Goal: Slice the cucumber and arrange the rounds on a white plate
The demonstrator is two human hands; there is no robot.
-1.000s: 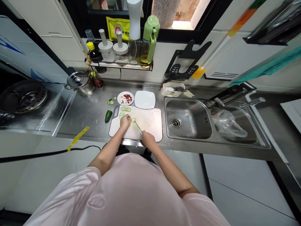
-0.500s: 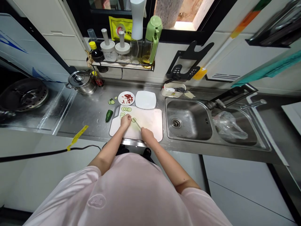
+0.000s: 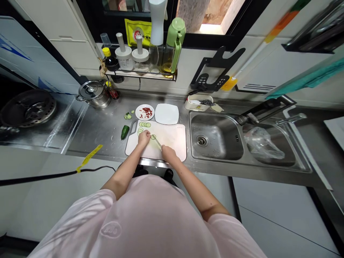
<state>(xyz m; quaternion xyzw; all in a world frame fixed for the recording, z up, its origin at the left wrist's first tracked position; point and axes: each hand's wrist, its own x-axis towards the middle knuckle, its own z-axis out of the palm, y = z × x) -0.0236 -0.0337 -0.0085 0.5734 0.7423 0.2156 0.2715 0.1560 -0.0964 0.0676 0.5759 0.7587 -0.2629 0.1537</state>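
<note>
My right hand [image 3: 169, 154] is wrapped round the handle of a knife [image 3: 158, 143], whose blade slants up and left over the white cutting board [image 3: 174, 141]. At the blade's tip lies a thin round cucumber slice [image 3: 153, 137]. My left hand [image 3: 144, 138] is closed, its fingertips pinched at the left edge of that slice. More cucumber slices [image 3: 145, 124] lie in a row at the board's upper left, with a few others just above my left hand. A dark green piece of cucumber [image 3: 124, 132] rests on the counter left of the board.
Behind the board stand a plate of chopped red pieces [image 3: 140, 111] and a white square plate [image 3: 166, 114]. Cucumber scraps [image 3: 127, 116] lie nearby. A steel pot [image 3: 94, 95] is at the back left, a wok [image 3: 27, 107] further left. The sink [image 3: 216, 138] adjoins the board's right side.
</note>
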